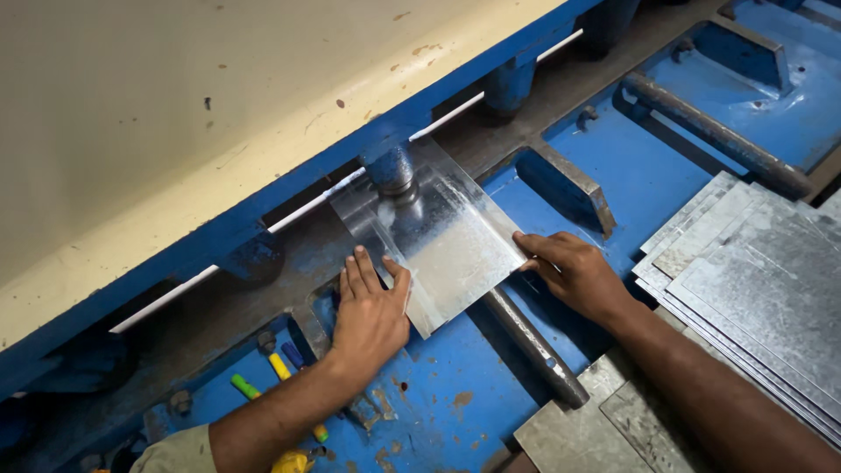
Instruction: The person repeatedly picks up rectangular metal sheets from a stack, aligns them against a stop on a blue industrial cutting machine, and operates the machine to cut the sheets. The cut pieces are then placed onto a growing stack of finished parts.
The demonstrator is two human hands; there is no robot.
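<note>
Hands press a metal sheet (442, 241) flat on the blue surface (631, 175): left hand (370, 315) open-fingered on top, right hand (574, 270) open at its edge.

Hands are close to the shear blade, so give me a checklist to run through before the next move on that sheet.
1. Left hand flat on the metal sheet: ok.
2. Right hand steadying the sheet's right edge: ok.
3. Fingers short of the blade slot: ok.
4. Sheet's far edge under the hold-down foot: ok.
5. Sheet square to the blade: cannot tell.
6. Stack of cut sheets apart from the sheet: ok.
</note>
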